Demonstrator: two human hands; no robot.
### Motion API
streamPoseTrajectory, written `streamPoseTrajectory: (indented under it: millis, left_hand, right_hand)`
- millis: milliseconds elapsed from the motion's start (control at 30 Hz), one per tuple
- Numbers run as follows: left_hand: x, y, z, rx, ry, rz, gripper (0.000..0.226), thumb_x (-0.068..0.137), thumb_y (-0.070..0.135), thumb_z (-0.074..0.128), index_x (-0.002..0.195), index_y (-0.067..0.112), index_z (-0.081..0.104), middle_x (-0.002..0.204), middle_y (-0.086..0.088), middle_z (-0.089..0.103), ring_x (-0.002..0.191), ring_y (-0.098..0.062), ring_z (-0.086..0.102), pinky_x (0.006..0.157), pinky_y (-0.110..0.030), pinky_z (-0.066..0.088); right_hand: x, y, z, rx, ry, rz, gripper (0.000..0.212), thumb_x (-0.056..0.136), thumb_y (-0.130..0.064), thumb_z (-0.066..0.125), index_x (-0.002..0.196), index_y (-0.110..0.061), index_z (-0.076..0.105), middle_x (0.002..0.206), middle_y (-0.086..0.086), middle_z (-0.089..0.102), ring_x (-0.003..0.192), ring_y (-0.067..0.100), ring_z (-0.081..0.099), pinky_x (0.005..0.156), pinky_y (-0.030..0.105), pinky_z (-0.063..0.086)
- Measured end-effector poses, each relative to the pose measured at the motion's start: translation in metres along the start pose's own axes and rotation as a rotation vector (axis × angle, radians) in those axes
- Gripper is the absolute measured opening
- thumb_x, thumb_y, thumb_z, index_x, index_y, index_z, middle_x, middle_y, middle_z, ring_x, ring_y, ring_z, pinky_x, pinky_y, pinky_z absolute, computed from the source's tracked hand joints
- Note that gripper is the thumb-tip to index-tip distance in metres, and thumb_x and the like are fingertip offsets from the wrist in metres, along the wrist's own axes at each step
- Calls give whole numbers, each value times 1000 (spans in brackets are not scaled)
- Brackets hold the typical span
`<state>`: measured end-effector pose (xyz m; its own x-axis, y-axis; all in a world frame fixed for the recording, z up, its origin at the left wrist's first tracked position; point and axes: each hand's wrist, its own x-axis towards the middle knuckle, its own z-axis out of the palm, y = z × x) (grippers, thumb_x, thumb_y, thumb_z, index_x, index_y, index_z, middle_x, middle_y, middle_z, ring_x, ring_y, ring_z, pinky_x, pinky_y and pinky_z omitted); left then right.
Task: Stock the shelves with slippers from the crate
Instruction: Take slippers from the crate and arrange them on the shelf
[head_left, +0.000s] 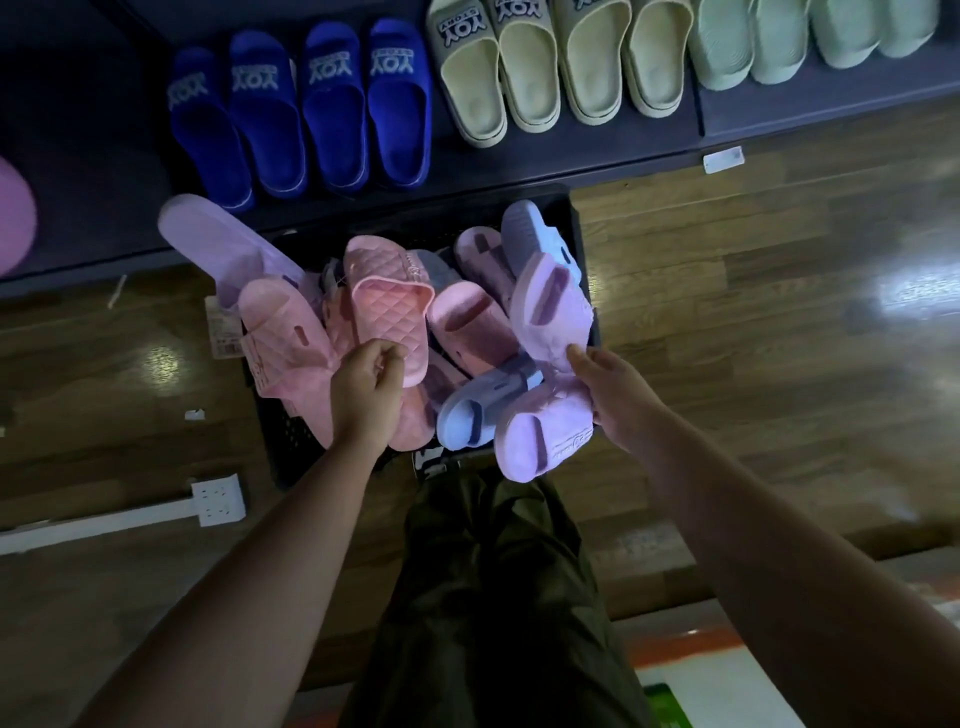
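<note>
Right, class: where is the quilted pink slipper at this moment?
The quilted pink slipper lies left of centre in the head view, atop the pile in the black crate, just beyond the left hand.

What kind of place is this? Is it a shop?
Most likely a shop that sells shoes. Blue slippers and beige slippers stand in neat rows on a dark shelf with a white label on its edge, and the right hand holds lilac slippers over a full black crate.
</note>
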<state>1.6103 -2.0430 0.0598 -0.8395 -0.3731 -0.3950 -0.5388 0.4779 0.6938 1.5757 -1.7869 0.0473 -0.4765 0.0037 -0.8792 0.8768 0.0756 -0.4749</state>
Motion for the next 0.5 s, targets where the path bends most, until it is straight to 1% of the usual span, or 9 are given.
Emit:
streamPoseTrajectory:
  millis: [67,133,200,233,333,367,433,467,500]
  left_hand:
    - [0,10,3,10,-20,12,16,91,12,53,97,4,66,100,-10,69,93,-22,62,81,-34,50]
    - [1,23,8,22,-46,34,17,93,13,51,97,4,65,96,-9,68,87,-19,60,75,-30,47]
    - [3,35,13,42,-78,84,17,94,16,51,97,7,65,93,-4,66,83,-14,58,69,-24,43]
    - [6,41,18,56,-100,112,18,95,17,51,97,8,66,93,-2,66,84,-13,58,69,-22,42]
    - [25,55,36,78,-159,168,19,94,22,51,97,11,66,98,-3,68,89,-15,60,75,-26,44]
    - [33,61,43,91,-173,190,19,94,22,51,97,11,66,99,-4,67,90,-17,60,75,-27,44]
    - [51,72,60,155,-198,271,18,94,20,52,98,9,66,99,-8,65,87,-19,60,70,-24,39]
    - [62,77,70,196,-211,331,18,93,18,52,100,7,65,102,-10,63,88,-19,59,70,-22,37]
    - [72,83,79,233,-223,394,20,92,17,53,105,7,65,108,-11,62,93,-20,58,74,-22,38]
  right_hand:
    - [-7,-1,-6,73,53,-26,29,90,-38,61,94,-9,62,83,11,69,77,24,64,72,35,51]
    - [-13,-2,-15,118,94,-39,41,82,-45,66,96,-7,62,89,16,68,83,28,62,81,44,51]
    - [-14,1,-28,108,164,-46,58,66,-60,70,90,-7,62,88,17,65,82,28,60,81,46,50]
    - [-15,3,-36,93,200,-58,65,60,-65,69,87,-6,61,85,15,63,80,27,58,80,46,49]
    - [-10,10,-60,39,294,-59,75,59,-68,64,89,1,56,82,14,59,76,26,57,81,50,52]
    - [-9,12,-67,29,321,-49,75,59,-67,63,88,2,56,81,14,59,75,26,56,78,48,52]
    - [-3,19,-79,31,367,-49,74,58,-65,62,86,3,56,76,15,57,72,26,55,70,40,48]
    - [2,23,-86,23,389,-52,73,60,-64,62,86,4,56,75,15,57,72,26,55,69,37,46]
    - [5,26,-90,12,408,-55,70,63,-62,62,86,4,57,76,16,58,71,26,56,69,36,46]
